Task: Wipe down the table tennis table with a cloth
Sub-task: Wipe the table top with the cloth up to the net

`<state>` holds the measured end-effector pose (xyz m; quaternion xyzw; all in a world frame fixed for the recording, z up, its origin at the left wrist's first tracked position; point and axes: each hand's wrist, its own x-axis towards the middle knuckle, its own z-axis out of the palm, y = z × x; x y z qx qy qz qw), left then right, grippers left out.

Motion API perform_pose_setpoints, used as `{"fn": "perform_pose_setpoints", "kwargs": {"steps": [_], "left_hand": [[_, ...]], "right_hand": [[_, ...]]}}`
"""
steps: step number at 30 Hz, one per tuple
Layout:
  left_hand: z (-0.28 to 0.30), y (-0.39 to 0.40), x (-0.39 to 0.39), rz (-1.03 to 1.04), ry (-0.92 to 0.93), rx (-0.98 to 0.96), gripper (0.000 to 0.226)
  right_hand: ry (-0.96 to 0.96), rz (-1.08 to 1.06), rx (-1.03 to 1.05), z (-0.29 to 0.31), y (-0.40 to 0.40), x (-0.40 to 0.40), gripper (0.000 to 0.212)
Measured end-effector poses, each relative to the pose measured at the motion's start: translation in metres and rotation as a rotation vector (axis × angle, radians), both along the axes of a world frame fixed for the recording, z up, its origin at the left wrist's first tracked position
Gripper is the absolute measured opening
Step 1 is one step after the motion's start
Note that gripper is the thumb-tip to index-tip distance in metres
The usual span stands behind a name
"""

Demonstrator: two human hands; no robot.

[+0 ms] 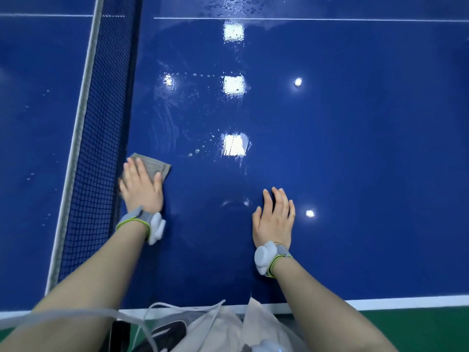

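The left hand (140,185) presses the folded grey cloth (152,166) flat under straight fingers (132,165) beside the net (101,148), unwiped blue bench (355,148) stretching rightward, where the right hand (275,219) rests open, empty

No text, label, brand, number or sign can be read anywhere in the head view.
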<state>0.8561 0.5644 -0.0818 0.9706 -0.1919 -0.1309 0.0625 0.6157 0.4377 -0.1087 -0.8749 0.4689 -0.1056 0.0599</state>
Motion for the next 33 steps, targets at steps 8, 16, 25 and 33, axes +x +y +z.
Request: {"fn": "perform_pose_setpoints", "kwargs": {"steps": [8,16,25,33], "left_hand": [[0.004,-0.027,-0.009,-0.055,0.033,0.053,0.061],[0.002,-0.098,-0.046,-0.434,0.044,0.059,0.066],[-0.002,-0.122,-0.071,-0.630,0.060,0.006,0.079],[-0.005,-0.101,0.001,-0.196,-0.001,0.065,0.062]], "right_hand": [[0.012,-0.010,0.004,-0.001,-0.021,0.023,0.043],[0.021,-0.028,-0.011,-0.003,-0.036,0.042,0.042],[-0.021,-0.063,-0.016,-0.002,-0.056,0.069,0.041],[-0.034,-0.073,-0.022,-0.005,-0.065,0.077,0.039]]}}
